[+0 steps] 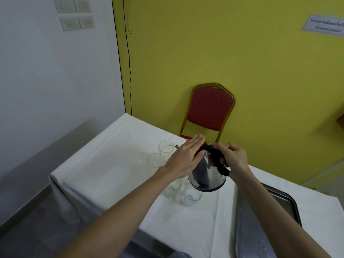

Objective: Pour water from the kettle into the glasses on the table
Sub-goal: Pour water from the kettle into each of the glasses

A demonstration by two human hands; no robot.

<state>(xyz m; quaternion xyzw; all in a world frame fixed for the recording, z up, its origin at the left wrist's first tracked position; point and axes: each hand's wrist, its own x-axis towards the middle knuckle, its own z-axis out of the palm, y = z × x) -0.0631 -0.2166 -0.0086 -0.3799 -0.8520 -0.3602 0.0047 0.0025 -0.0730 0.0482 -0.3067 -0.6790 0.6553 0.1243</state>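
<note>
A steel kettle (206, 174) with a black lid and handle is tilted to the left above the white-clothed table (111, 164). My right hand (232, 157) is shut on the kettle's black handle. My left hand (186, 157) lies flat on the lid, fingers stretched out. The spout reaches over the far tall clear glass (166, 148). A second tall glass (155, 162) stands just in front of the far one. Two shorter glasses (191, 195) (174, 187) stand under the kettle, the left one partly hidden by my left forearm.
A metal tray (260, 220) lies at the table's right front. A red padded chair (208, 108) stands behind the table against the yellow wall. The table's left edge drops off beside a grey floor.
</note>
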